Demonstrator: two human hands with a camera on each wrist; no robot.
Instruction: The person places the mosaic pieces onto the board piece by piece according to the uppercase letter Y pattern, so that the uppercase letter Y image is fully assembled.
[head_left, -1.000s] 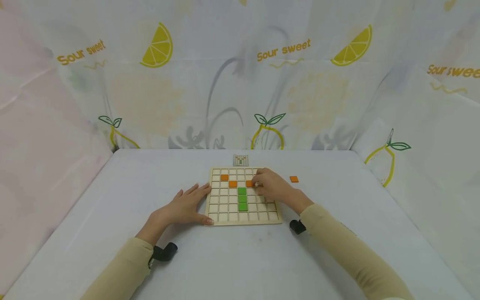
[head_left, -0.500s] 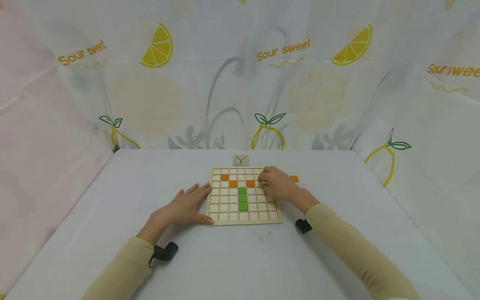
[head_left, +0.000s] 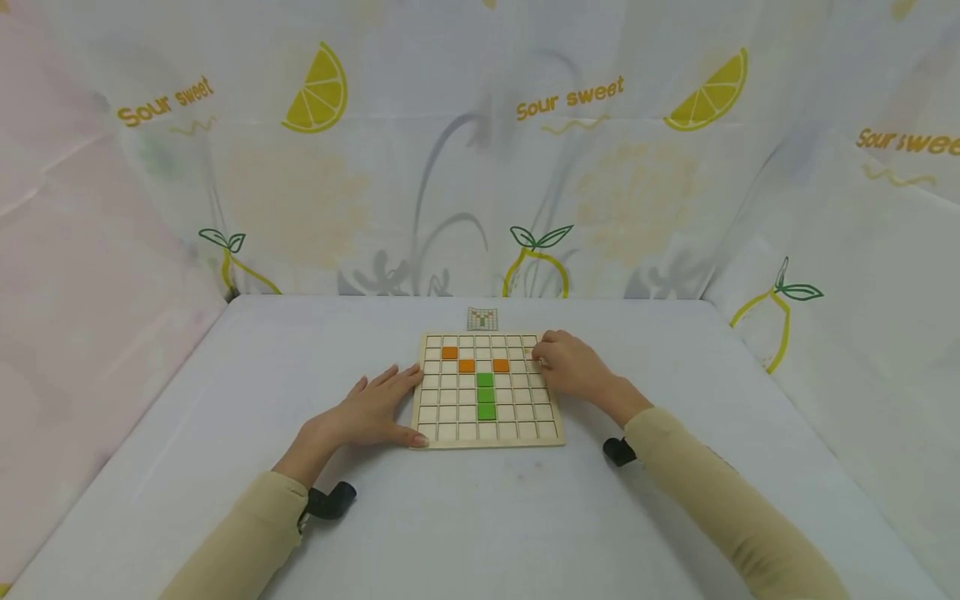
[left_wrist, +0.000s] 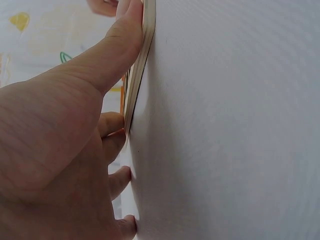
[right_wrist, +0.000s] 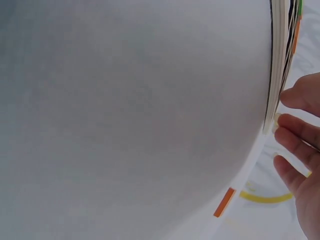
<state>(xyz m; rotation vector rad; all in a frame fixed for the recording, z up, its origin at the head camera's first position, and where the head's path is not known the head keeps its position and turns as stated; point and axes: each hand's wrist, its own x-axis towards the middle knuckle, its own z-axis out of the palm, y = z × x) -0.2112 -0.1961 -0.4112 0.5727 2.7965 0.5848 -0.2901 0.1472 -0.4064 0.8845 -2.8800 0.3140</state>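
A square wooden grid board [head_left: 491, 445] lies flat on the table in the head view. An orange tile [head_left: 449, 353] and another orange tile [head_left: 467, 367] sit in its left cells, and a third orange tile [head_left: 501, 366] right of the middle. Below them runs a column of green tiles [head_left: 486, 396]. My left hand [head_left: 367, 415] rests against the board's left edge, fingers spread, thumb at the front corner. My right hand [head_left: 573, 367] is by the right edge, fingers loosely bent, nothing visible between them. A loose orange tile [right_wrist: 224, 202] lies beyond it in the right wrist view, hidden in the head view.
A small card [head_left: 482, 318] with a printed coloured grid lies behind the board. White cloth [head_left: 480, 525] covers the table. A patterned curtain [head_left: 420, 150] closes off the back and sides.
My right hand has moved right, from the third orange tile to the board's right edge, and now covers the loose orange tile. That third tile stays in its cell. The left hand stays put.
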